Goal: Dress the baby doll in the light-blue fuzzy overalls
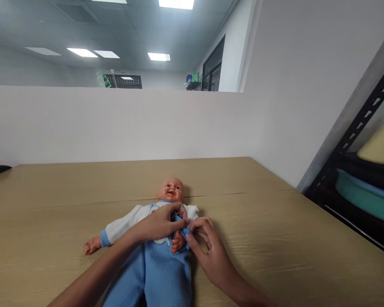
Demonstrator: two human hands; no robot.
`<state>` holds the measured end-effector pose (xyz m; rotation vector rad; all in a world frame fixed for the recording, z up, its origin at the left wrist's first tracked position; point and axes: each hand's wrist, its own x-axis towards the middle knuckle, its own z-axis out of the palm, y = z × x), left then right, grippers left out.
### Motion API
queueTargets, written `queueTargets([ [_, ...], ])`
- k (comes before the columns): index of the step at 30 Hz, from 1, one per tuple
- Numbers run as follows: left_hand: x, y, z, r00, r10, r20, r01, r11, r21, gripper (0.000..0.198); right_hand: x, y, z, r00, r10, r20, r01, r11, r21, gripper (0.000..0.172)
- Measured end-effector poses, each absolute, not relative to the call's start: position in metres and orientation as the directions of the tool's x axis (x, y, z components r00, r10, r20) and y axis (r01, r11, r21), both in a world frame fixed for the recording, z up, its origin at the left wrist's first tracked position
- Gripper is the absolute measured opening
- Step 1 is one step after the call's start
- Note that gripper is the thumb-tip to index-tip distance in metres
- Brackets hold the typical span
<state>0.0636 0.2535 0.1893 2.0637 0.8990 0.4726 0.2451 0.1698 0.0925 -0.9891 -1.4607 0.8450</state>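
Note:
A baby doll lies on its back, dressed in a white and blue outfit with blue fleece legs. One sleeve stretches out to the left, with the doll's hand past its blue cuff. Over the doll's chest, my left hand pinches the blue cuff of the other sleeve between thumb and fingers. From the right, my right hand pinches the same cuff's lower edge. Below the cuff the doll's small hand shows between my hands. My left hand covers part of the chest.
The doll rests on a wooden table with a seam across it. A white wall with an opening stands behind. At the right, a black metal shelf holds a teal basin and a cream container.

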Motion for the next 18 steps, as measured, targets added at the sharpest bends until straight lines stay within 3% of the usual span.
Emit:
queueTargets([
  [4,0.053,0.257,0.194,0.716,0.698,-0.008,0.421,-0.423,0.802,0.04,0.25,0.179,0.085,0.013,0.939,0.344,0.017,0.344,-0.939,0.018],
  [10,0.047,0.259,0.192,0.713,0.696,0.083,0.445,-0.541,0.714,0.034,0.256,0.194,0.081,0.104,0.937,0.332,0.095,0.323,-0.942,0.027],
  [18,0.067,0.255,0.165,0.615,0.768,0.179,0.54,-0.575,0.615,0.027,0.25,0.189,0.082,0.111,0.968,0.226,-0.037,0.231,-0.972,0.033],
])
